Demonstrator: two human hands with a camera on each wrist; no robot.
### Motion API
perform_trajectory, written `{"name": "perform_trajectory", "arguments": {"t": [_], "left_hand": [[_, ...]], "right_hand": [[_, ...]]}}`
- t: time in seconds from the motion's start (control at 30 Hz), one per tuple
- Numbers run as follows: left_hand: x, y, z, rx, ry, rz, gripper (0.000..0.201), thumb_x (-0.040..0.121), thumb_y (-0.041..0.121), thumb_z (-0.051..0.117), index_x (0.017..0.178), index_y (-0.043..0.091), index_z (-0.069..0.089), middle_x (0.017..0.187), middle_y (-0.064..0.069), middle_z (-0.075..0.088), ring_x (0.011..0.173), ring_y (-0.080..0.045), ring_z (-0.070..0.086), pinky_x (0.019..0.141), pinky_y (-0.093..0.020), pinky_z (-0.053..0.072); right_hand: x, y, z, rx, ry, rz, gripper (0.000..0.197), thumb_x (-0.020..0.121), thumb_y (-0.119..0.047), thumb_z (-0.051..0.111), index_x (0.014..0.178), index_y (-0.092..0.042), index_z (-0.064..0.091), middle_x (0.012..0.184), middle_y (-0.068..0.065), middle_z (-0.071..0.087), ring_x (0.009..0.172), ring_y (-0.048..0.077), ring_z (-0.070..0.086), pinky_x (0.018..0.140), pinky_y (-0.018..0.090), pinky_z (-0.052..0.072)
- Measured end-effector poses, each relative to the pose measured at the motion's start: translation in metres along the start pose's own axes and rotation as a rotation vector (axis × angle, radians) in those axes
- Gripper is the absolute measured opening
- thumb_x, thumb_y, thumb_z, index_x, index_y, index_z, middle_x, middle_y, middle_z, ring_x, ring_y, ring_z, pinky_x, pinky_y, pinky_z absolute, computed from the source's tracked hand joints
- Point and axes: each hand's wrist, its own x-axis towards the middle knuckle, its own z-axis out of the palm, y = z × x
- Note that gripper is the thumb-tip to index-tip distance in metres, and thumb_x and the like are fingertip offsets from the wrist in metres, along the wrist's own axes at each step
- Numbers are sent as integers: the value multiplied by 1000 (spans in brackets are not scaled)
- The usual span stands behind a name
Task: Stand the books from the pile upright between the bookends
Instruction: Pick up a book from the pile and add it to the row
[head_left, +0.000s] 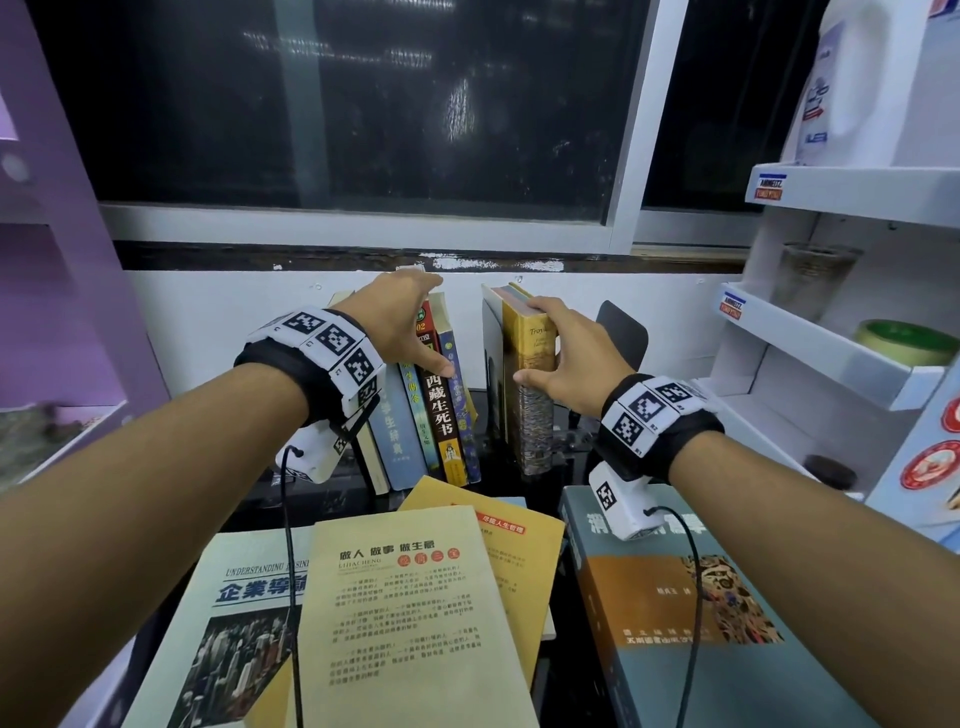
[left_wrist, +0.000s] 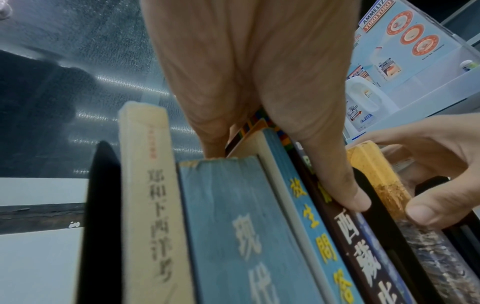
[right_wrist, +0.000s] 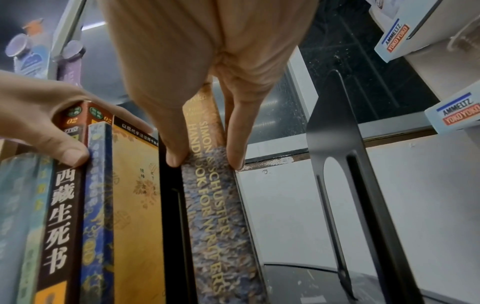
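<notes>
Several books (head_left: 436, 415) stand leaning between the bookends at the back. My left hand (head_left: 410, 327) grips their tops, thumb on the dark brown spine (left_wrist: 363, 246), fingers over the top edges. My right hand (head_left: 563, 353) pinches the spine of an upright yellow book (head_left: 532, 374) between thumb and fingers (right_wrist: 236, 133), right beside a black upright plate (right_wrist: 171, 195). The right black bookend (head_left: 623, 332) stands apart from it. The left bookend (left_wrist: 103, 195) shows beside a cream book. The pile lies in front: a cream book (head_left: 410, 613), an orange one (head_left: 519, 525).
A grey-blue book (head_left: 701, 613) lies at the front right and a pale green one (head_left: 249, 597) at the front left. White display shelves (head_left: 831, 332) with a tape roll and a glass stand close on the right. A purple shelf (head_left: 62, 260) is on the left, a window behind.
</notes>
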Motion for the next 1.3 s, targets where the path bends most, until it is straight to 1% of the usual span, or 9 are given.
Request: {"name": "perform_trajectory", "arguments": {"t": [0.17, 0.27, 0.33, 0.43, 0.7, 0.93, 1.03, 1.2, 1.3], "left_hand": [[0, -2, 1, -9, -2, 2, 106, 61, 54, 88, 147, 17, 38, 151, -5, 43, 135, -24, 43, 107, -42, 42], [0, -2, 1, -12, 3, -6, 108, 61, 54, 88, 147, 14, 38, 150, -6, 44, 134, -25, 45, 106, -40, 43], [1, -2, 2, -12, 7, -5, 111, 60, 55, 88, 149, 12, 36, 151, -7, 43, 136, -26, 43, 108, -40, 40], [0, -2, 1, -15, 15, -4, 114, 60, 55, 89, 150, 10, 35, 151, -8, 43, 137, -26, 42, 110, -40, 38], [1, 0, 3, -7, 5, -18, 114, 61, 54, 88, 151, 10, 34, 152, -8, 43, 137, -26, 42, 110, -41, 39], [-2, 2, -2, 42, -13, -6, 112, 63, 54, 87, 150, 10, 33, 152, -9, 41, 138, -26, 41, 111, -41, 39], [-12, 3, -7, 49, -18, 14, 108, 63, 57, 86, 148, 10, 37, 148, -9, 46, 134, -26, 44, 110, -42, 41], [-52, 4, -18, 8, 14, 60, 93, 62, 62, 83, 134, 16, 47, 134, -6, 56, 119, -23, 53, 101, -45, 48], [-91, 7, -21, -40, 42, 94, 97, 66, 63, 80, 143, 18, 42, 142, -5, 50, 127, -23, 48, 107, -44, 43]], "right_hand": [[3, -6, 12, 26, 42, 9, 80, 77, -33, 84, 143, -25, 39, 127, 6, 54, 117, 23, 52, 99, 38, 45], [3, -9, 12, 18, 11, -15, 80, 76, -33, 84, 141, -27, 39, 126, 5, 52, 105, 21, 54, 92, 38, 48], [3, -9, 10, 16, -6, -41, 78, 77, -32, 84, 140, -26, 40, 125, 5, 51, 96, 20, 53, 87, 34, 46], [4, -7, 7, 9, -8, -52, 75, 76, -31, 85, 138, -24, 42, 125, 4, 51, 96, 18, 52, 84, 28, 40], [-1, -8, 8, 12, -14, -54, 77, 79, -31, 83, 141, -25, 39, 129, 4, 49, 88, 17, 52, 85, 31, 44], [-4, -12, 0, -5, -51, -27, 77, 81, -27, 82, 143, -26, 37, 130, 4, 49, 94, 21, 58, 93, 38, 48], [-10, -17, -10, 6, -43, -34, 75, 83, -25, 80, 144, -28, 36, 131, 4, 49, 90, 18, 62, 92, 43, 51], [-35, -29, -24, -21, -87, -39, 81, 80, -41, 80, 144, -30, 32, 135, -1, 40, 112, 19, 54, 94, 52, 51], [-60, -42, -32, -67, -164, -96, 75, 82, -49, 75, 143, -28, 36, 136, -3, 38, 120, 17, 49, 102, 44, 47]]}}
